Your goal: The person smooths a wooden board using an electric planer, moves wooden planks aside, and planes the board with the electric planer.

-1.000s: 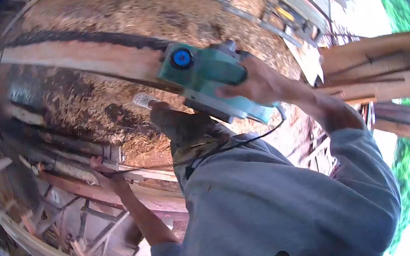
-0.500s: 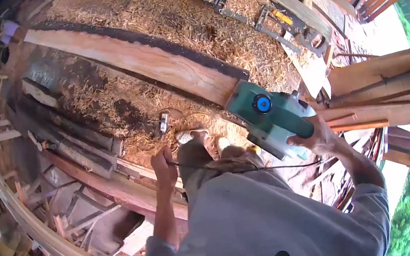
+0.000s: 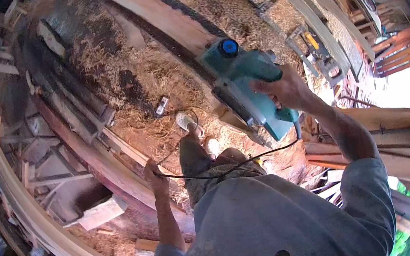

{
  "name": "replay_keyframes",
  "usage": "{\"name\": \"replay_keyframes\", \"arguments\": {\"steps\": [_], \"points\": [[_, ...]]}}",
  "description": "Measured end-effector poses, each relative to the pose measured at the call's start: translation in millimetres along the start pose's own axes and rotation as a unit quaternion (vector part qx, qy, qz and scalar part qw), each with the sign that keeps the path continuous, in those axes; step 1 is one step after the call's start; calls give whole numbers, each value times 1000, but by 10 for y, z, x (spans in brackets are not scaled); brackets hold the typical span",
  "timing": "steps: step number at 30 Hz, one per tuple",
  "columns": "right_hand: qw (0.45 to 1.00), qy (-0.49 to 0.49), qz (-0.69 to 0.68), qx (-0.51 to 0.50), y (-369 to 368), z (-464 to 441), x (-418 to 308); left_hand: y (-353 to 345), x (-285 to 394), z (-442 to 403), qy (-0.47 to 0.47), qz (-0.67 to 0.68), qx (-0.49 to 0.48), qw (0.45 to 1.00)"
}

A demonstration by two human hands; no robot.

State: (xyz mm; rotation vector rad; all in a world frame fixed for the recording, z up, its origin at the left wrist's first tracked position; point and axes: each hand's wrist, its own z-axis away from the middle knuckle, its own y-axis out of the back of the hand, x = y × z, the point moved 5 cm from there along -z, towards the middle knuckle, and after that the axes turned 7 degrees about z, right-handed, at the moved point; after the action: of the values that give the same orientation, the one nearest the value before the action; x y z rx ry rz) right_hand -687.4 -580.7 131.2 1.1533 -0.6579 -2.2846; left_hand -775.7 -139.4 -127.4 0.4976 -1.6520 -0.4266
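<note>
A green electric hand planer (image 3: 247, 78) with a blue front knob rests at the near end of a long wooden plank (image 3: 169, 16) with a dark bark edge. My right hand (image 3: 288, 88) is wrapped round the planer's rear handle. From the back of the tool a black power cord (image 3: 241, 163) runs across my lap to the left. My left hand (image 3: 156, 178) is closed on that cord, well apart from the planer and the plank.
Wood shavings (image 3: 148, 73) cover the ground. A power strip (image 3: 162, 106) lies near my shoe (image 3: 183, 121). Several long boards (image 3: 101, 165) lie to my left. A metal clamp with a yellow part (image 3: 311, 40) is at upper right, and stacked planks (image 3: 371, 129) stand at right.
My view has turned, so the plank now points more steeply away. The planer appears further up and left, still in my right hand. My left hand keeps the cord.
</note>
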Motion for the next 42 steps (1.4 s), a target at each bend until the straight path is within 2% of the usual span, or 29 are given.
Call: {"name": "replay_keyframes", "arguments": {"steps": [3,5,6,7,9,13,14,15,16,17,22,24,28,29,31,33,35,36,38,42], "points": [[1000,13,-10,0,-29,-298,-325,89,-250,52,66,-23,-26,997],[999,22,-28,3,-33,-569,-450,100,-335,-42,97,26,-4,995],[997,80,-17,0,-43,-694,-601,71,-366,-100,140,87,16,986],[996,83,-16,2,-30,-794,-716,14,-363,-204,138,88,18,986],[998,64,-15,8,-24,-985,-974,-23,-250,-470,-7,11,90,996],[996,84,21,13,-51,-1641,-1402,-179,-556,-1039,30,74,106,991],[996,89,11,5,-52,-1776,-1568,-226,-794,-1137,204,303,87,927],[996,93,2,-6,-61,-1917,-1707,-255,-899,-1208,371,491,148,774],[996,93,9,-9,-86,-2099,-1759,-101,-569,-1510,222,281,115,926],[995,97,-1,-3,-111,-2355,-1823,-41,-305,-1750,56,44,69,995],[994,108,5,-12,-161,-3085,-2600,128,-492,-2361,101,43,88,990],[997,75,-32,-6,-157,-3364,-2875,279,-551,-2622,114,30,82,990],[992,126,0,-16,-179,-3956,-3453,580,-655,-3029,121,-32,83,989],[988,150,30,-20,-186,-4080,-3621,618,-751,-3065,124,-33,87,988],[982,178,63,-27,-221,-4285,-3869,687,-960,-3122,196,14,124,973],[992,121,-33,-19,-254,-4541,-4013,830,-928,-3232,182,-12,121,976],[991,135,2,-11,-248,-4781,-4186,924,-914,-3289,171,-38,116,978],[989,143,36,0,-242,-4872,-4293,949,-924,-3310,200,-38,111,973],[988,153,21,-11,-267,-5035,-4493,985,-927,-3375,257,-39,96,961],[984,179,-1,-22,-310,-5486,-4897,965,-1155,-3498,256,-52,122,957]]}}
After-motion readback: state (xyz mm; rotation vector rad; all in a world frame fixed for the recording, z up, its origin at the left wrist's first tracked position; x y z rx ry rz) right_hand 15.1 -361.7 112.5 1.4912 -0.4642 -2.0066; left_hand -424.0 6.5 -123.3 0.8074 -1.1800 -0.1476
